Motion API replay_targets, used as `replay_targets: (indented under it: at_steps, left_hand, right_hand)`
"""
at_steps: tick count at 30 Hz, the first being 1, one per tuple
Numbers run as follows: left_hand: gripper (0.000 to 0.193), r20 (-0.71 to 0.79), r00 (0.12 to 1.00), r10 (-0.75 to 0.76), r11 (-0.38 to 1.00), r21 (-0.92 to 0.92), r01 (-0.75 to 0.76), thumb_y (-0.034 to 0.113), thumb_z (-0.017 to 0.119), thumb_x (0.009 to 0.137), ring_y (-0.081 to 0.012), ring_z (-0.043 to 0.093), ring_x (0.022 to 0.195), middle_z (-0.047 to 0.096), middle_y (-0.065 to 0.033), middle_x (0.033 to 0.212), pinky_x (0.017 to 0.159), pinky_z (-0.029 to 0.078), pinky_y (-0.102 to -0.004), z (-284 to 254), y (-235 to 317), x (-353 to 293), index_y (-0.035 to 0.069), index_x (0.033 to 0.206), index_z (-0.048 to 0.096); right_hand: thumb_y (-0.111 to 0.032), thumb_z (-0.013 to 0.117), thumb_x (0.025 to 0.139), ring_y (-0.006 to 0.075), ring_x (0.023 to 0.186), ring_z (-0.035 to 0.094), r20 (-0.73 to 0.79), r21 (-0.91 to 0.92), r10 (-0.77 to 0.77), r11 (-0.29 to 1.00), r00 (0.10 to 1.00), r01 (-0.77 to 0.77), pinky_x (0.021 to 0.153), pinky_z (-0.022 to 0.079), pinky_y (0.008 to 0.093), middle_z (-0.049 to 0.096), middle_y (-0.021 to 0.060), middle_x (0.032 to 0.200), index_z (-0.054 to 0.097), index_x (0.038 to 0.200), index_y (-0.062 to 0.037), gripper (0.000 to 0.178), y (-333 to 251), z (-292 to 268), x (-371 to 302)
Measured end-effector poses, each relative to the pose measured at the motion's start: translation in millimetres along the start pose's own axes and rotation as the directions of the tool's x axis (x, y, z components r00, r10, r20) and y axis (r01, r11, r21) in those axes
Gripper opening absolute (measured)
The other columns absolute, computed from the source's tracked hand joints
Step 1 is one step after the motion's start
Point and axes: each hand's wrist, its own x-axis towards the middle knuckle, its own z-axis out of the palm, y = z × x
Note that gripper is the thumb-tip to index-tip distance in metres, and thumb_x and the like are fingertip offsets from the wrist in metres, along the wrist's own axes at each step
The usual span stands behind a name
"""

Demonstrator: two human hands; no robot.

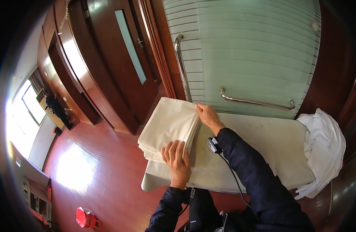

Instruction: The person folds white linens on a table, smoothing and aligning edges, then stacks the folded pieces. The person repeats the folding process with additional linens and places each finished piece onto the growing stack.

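A stack of folded cream cloths point(168, 121) lies on the left end of a cloth-covered table point(259, 143). My left hand point(177, 162) rests against the near edge of the stack, its fingers stretched out over the top cloth. At the far right corner, my right hand point(209, 116) has its fingers closed on the edge of the top folded cloth. The layers show along the stack's left and near sides. How many of them the right fingers grip is hidden.
Crumpled white cloth point(323, 150) hangs over the table's right end. Behind stands a frosted glass panel point(259, 58) with metal grab bars point(259, 103). A wooden door point(124, 50) is at the left. On the floor sits a red bucket point(87, 218). Another person point(58, 108) stands far off.
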Motion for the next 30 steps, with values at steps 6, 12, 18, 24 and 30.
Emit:
replay_targets:
  at_steps: [6,12,18,24,30]
  left_hand:
    - [0.034,-0.032,0.998,-0.063,0.998,0.025,0.064,0.018,0.065,0.099,-0.0343,0.049,0.138,0.062,-0.0115,0.136,0.124,0.019,-0.0560,0,8,-7,0.009,0.131,0.066]
    - [0.032,0.031,0.996,-0.086,0.990,0.116,0.082,0.027,0.056,0.104,-0.0299,0.054,0.135,0.067,-0.0090,0.131,0.126,0.014,-0.0543,-21,15,-1,0.010,0.128,0.069]
    - [0.045,0.114,0.988,-0.102,0.935,0.350,0.056,0.044,0.054,0.104,-0.0361,0.061,0.121,0.068,-0.0162,0.127,0.120,0.026,-0.0575,-48,-75,70,0.007,0.124,0.070]
    - [0.064,0.402,0.811,-0.424,0.863,0.452,0.227,0.055,0.051,0.101,-0.0487,0.058,0.124,0.061,-0.0282,0.135,0.102,0.047,-0.0581,-65,-104,61,0.014,0.150,0.051]
    - [0.052,0.425,0.750,-0.507,0.747,0.651,0.137,0.052,0.050,0.101,-0.0456,0.063,0.118,0.069,-0.0231,0.125,0.098,0.042,-0.0671,-62,-101,71,0.011,0.130,0.063]
  right_hand:
    - [-0.054,0.051,0.106,0.0482,0.137,0.052,0.107,0.073,0.056,0.995,0.993,-0.064,0.114,0.043,0.0450,0.052,0.0362,0.147,0.042,0.149,0.0159,0.083,12,-4,-52]
    - [-0.044,0.061,0.102,0.0491,0.128,0.054,0.224,-0.089,-0.168,0.977,0.960,0.192,0.111,0.043,0.0490,0.061,0.0339,0.133,0.057,0.134,0.0122,0.065,57,-38,-130]
    - [-0.031,0.073,0.096,0.0441,0.131,0.052,0.273,-0.123,-0.178,0.968,0.945,0.218,0.111,0.044,0.0464,0.057,0.0267,0.140,0.065,0.124,0.0062,0.047,96,-143,-225]
    - [-0.027,0.076,0.094,0.0414,0.143,0.044,0.142,-0.058,0.036,0.998,0.989,-0.028,0.116,0.040,0.0477,0.053,0.0237,0.149,0.063,0.132,0.0041,0.051,119,-251,-340]
    - [-0.034,0.075,0.092,0.0384,0.145,0.043,-0.069,-0.537,0.000,0.843,0.998,-0.037,0.121,0.030,0.0579,0.054,0.0168,0.151,0.064,0.136,-0.0037,0.054,149,-291,-404]
